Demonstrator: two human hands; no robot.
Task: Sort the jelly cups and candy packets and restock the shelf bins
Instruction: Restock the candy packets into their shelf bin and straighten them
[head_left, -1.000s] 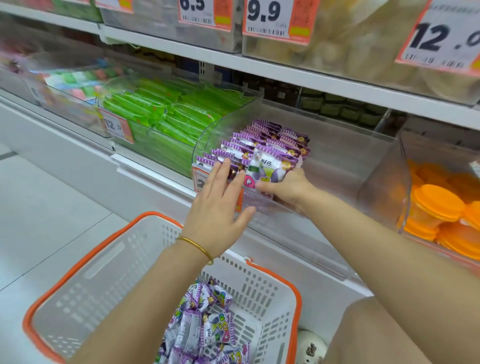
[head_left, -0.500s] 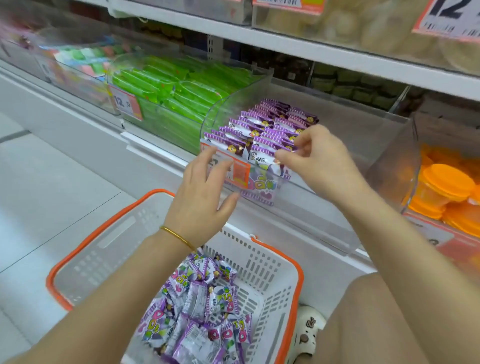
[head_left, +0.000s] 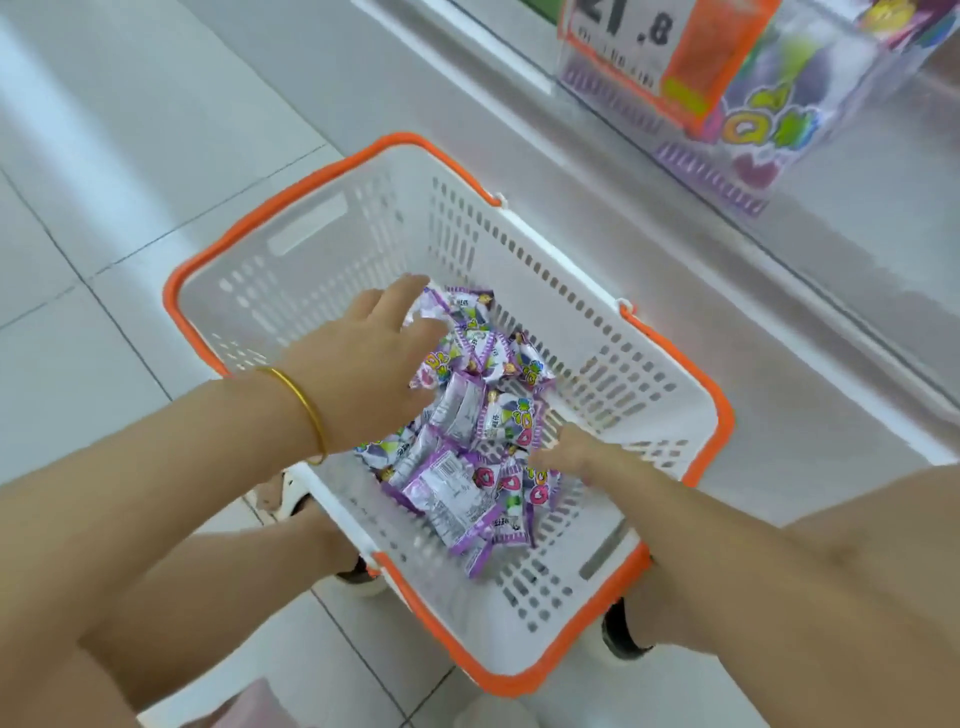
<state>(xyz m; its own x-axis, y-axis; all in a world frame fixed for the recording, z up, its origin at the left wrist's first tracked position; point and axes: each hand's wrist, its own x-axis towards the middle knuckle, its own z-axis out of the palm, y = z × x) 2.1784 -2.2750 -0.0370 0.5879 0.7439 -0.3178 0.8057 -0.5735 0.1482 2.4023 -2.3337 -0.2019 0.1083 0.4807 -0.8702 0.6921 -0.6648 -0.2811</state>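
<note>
1. Bright, even, diffuse light; I read it as overhead, going by the sheen on the floor tiles (head_left: 104, 130).
2. Soft white glare there, top left washed out.
3. Shadows faint and soft-edged.
4. Motion blur on both hands: left hand (head_left: 363, 369) has smeared fingertips, right hand (head_left: 566, 457) is worse.
5. Shelf bin (head_left: 779, 104) and price tag (head_left: 649, 47), top right, are soft with streaked print.
6. Candy packets (head_left: 457, 488) mid-frame are sharpest; barcode lines resolve.
7. Wide-angle bend: I see tile seams curving toward the edges.
</note>
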